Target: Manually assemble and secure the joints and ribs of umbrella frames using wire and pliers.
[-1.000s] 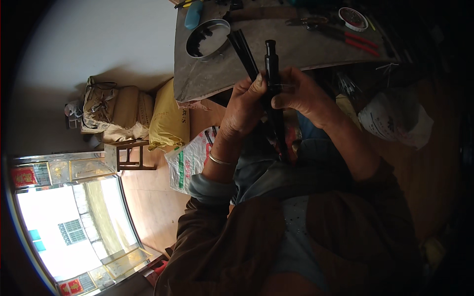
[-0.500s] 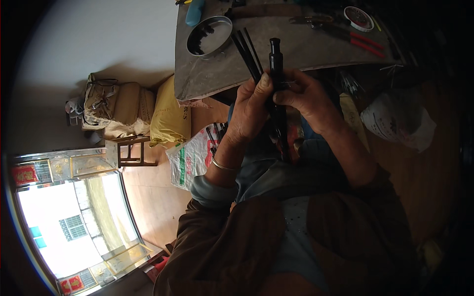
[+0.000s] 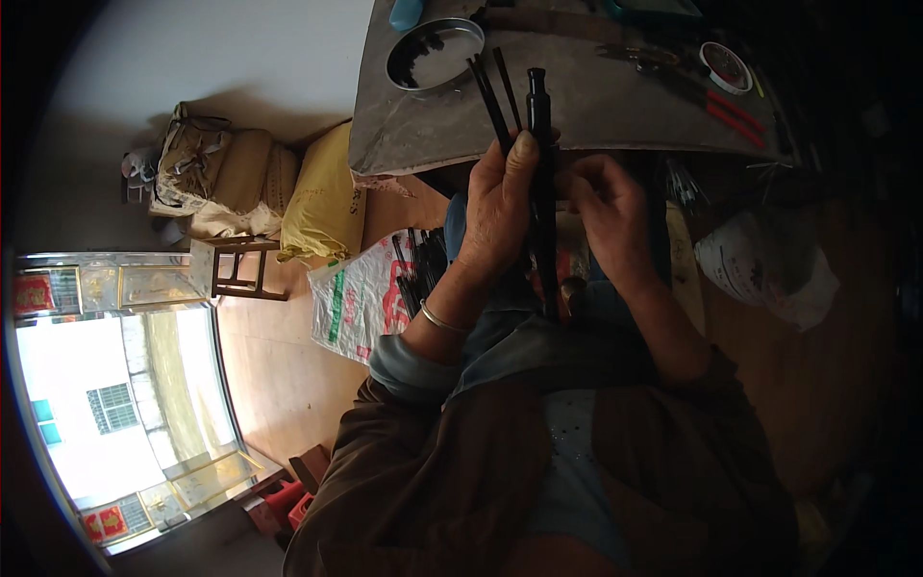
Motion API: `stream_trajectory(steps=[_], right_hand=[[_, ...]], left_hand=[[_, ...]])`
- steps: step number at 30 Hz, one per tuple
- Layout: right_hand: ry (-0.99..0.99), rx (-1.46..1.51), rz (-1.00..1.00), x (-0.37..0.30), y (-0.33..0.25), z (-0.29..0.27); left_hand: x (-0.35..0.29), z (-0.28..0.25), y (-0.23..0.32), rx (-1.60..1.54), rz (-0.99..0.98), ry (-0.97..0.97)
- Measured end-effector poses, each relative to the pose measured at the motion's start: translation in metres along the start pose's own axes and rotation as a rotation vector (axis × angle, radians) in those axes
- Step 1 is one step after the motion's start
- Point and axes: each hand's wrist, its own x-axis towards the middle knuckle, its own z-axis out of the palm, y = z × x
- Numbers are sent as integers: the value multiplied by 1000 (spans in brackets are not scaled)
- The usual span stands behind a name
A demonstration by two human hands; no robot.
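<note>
My left hand (image 3: pixel 496 207), with a bracelet at the wrist, is closed round a long black tube (image 3: pixel 539 108) that has a collared top end. Thin black rods (image 3: pixel 491 104) stick up from the same grip, slanting left beside the tube. The tube runs down between my legs toward my lap. Just right of it is my right hand (image 3: pixel 612 213), its fingers curled together in a pinch near the tube's side. Whatever those fingertips hold, if anything, is too small and dark to make out.
A worktable (image 3: pixel 404 144) stands ahead, bearing a round metal dish (image 3: pixel 437 62) with black bits, red-handled pliers (image 3: pixel 735 117) and a small white-rimmed tub (image 3: pixel 726 67). More black rods (image 3: pixel 409 274) lie left on a white plastic sack (image 3: pixel 351 313). A wooden stool (image 3: pixel 245 269) and a yellow sack (image 3: pixel 322 197) stand farther left.
My right hand has come away from the tube, a little to the right and down, its fingers now curled. My left hand keeps its grip; the rods in it have shifted apart slightly.
</note>
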Motion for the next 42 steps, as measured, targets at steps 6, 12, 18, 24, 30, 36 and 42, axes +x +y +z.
stream_trajectory(steps=[6, 12, 18, 24, 30, 36, 42], right_hand=[[-36, -213, -38, 0, -4, 4], [-74, -331, -38, 4, -6, 0], [-115, -194, 3, 1, -14, 1], [-119, -165, 39, 1, -15, 0], [-91, -95, 73, -2, -13, 5], [-217, 110, 213, 1, -21, -3], [-126, 105, 211, 0, -24, 4]], left_hand=[[2, 0, -3, 91, 31, 1], [0, 3, 0, 99, 67, 5], [1, -9, 1, -6, -26, -122], [3, -15, -3, -106, -109, -193], [-1, -20, 0, -173, -148, -264], [-6, -19, 4, -133, -60, -288], [-16, -18, 8, -23, -66, -249]])
